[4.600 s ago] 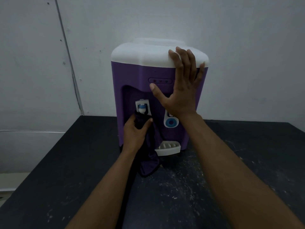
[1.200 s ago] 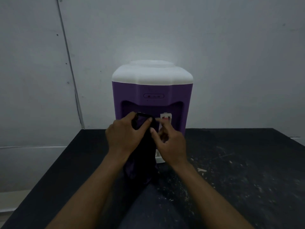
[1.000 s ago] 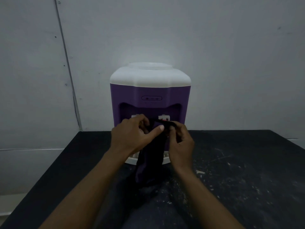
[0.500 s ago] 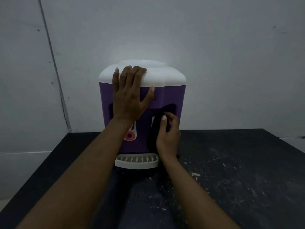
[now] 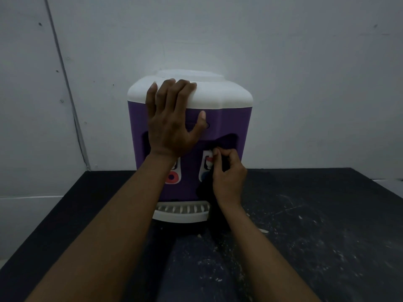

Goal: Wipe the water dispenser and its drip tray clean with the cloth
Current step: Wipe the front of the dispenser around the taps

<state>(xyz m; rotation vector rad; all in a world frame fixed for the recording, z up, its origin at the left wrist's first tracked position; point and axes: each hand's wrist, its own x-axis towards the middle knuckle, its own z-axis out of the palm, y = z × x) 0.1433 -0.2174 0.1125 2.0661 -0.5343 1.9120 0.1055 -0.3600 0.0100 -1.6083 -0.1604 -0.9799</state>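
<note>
Purple plastic forms the body of the water dispenser point(image 5: 229, 127), which stands upright at the far side of the black table point(image 5: 316, 225), against the grey wall point(image 5: 283, 51). I read the left hand point(image 5: 172, 125) as flat and relaxed: palm on the purple front, straight fingers reaching over the white top point(image 5: 218, 97). The right hand point(image 5: 229, 177) is curled, pinching the dark cloth point(image 5: 204, 190) at the right tap point(image 5: 207, 158). The cloth hangs from that hand, its lower end just beside the right end of the white drip tray point(image 5: 181, 211). A red button point(image 5: 172, 177) shows beneath the left wrist. Pale specks dot the table near me.
</note>
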